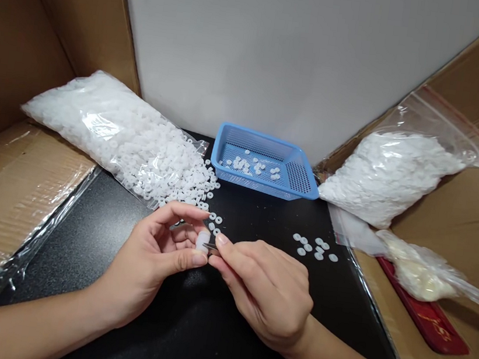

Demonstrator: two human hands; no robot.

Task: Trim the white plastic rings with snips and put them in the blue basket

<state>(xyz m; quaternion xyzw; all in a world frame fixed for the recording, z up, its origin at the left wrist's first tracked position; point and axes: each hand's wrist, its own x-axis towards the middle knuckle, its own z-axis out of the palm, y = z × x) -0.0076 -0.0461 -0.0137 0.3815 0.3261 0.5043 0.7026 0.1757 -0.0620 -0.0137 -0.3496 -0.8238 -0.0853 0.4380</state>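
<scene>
Between the thumb and fingers of my left hand [160, 248] is a small white plastic cylinder [202, 240], its exact kind unclear. My right hand [265, 283] pinches a thin, pointed metal tool [209, 246], perhaps tweezers, most of it hidden by the fingers. The tool's tip touches or comes very close to the cylinder's right side. Just beyond my fingertips lie several loose white plastic rings [215, 219] on the black table [183, 337].
A clear bag of white rings [109, 127] spills at the left. Behind my hands, a blue basket [264, 190] holds some white pieces. White discs [319, 256] lie to the right, near a zip bag [390, 176], a small knotted bag [421, 274] and a red packet [436, 329]. Cardboard walls surround the table.
</scene>
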